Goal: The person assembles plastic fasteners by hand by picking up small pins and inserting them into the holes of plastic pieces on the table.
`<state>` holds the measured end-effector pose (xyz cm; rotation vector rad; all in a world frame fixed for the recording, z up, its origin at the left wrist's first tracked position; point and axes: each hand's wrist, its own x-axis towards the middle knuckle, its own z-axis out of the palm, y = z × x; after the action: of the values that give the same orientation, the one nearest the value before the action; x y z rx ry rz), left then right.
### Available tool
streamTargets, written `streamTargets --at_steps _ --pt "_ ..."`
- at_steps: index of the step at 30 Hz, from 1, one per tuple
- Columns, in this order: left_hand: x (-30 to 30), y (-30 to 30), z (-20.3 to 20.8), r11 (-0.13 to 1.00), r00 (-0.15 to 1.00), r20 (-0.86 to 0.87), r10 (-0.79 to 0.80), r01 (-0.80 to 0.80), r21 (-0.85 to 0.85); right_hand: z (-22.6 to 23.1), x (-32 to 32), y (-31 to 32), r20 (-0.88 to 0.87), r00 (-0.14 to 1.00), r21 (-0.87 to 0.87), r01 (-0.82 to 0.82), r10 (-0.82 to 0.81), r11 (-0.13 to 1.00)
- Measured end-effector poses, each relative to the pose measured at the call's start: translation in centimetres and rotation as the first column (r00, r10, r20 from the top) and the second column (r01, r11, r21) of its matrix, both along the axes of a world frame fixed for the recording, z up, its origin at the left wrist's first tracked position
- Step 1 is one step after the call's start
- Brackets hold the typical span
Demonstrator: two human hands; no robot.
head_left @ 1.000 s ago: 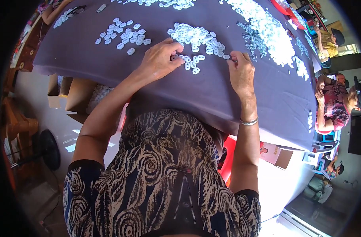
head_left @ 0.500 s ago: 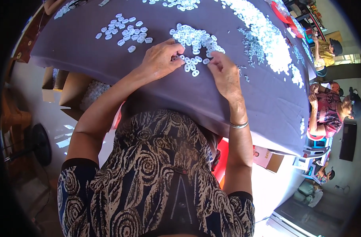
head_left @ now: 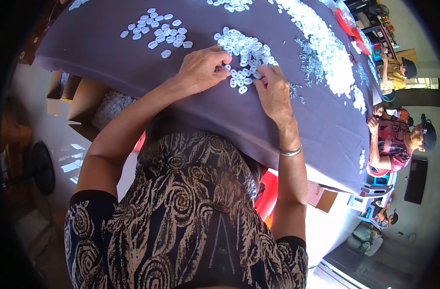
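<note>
Small white oval plastic pieces with holes lie in a loose pile (head_left: 244,45) on the dark purple tablecloth, just beyond my hands. A few more pieces (head_left: 238,77) lie in a small group between my two hands. My left hand (head_left: 203,70) is at the left side of this group, its thumb and fingers curled round a white piece (head_left: 227,67) at the tips. On the right, my right hand (head_left: 275,91) pinches another white piece (head_left: 257,75) between thumb and fingers, at the pile's near edge. The fingertips partly hide both pieces.
Another scatter of white pieces (head_left: 159,31) lies at the left. A long heap of white parts (head_left: 326,53) and a patch of small grey metal parts (head_left: 311,62) spread at the right. Open cardboard boxes (head_left: 92,108) stand below the table's left edge. Other people (head_left: 395,139) sit at the far right.
My right fingers have moved in toward the small group and now close on a piece. My left hand keeps its pinch. The whole view has shifted slightly.
</note>
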<state>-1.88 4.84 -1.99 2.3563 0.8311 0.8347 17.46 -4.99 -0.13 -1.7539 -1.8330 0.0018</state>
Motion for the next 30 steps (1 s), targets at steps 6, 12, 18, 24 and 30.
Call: streamTargets --at_steps 6,12,18,24,30 --pt "-0.1 0.2 0.0 1.000 1.000 0.011 -0.003 0.003 0.008 0.2 0.8 -0.4 -0.045 0.999 0.094 0.022 -0.018 0.995" --pt "0.0 0.5 -0.4 0.999 0.999 0.031 -0.013 0.011 0.051 0.9 4.3 3.7 -0.124 0.987 0.048 0.107 -0.101 0.993" --pt "0.1 0.4 -0.8 0.998 0.995 0.098 -0.014 0.008 0.060 0.5 1.6 4.4 -0.035 0.999 -0.064 0.023 -0.025 0.998" --pt "-0.1 0.4 -0.8 0.999 0.994 0.110 -0.007 0.001 0.055 1.2 -0.9 1.1 -0.157 0.986 0.033 0.069 -0.063 0.997" --pt "0.1 0.4 -0.6 0.998 0.997 0.076 0.000 -0.004 0.059 0.7 1.5 0.4 -0.240 0.964 -0.021 0.116 -0.118 0.993"
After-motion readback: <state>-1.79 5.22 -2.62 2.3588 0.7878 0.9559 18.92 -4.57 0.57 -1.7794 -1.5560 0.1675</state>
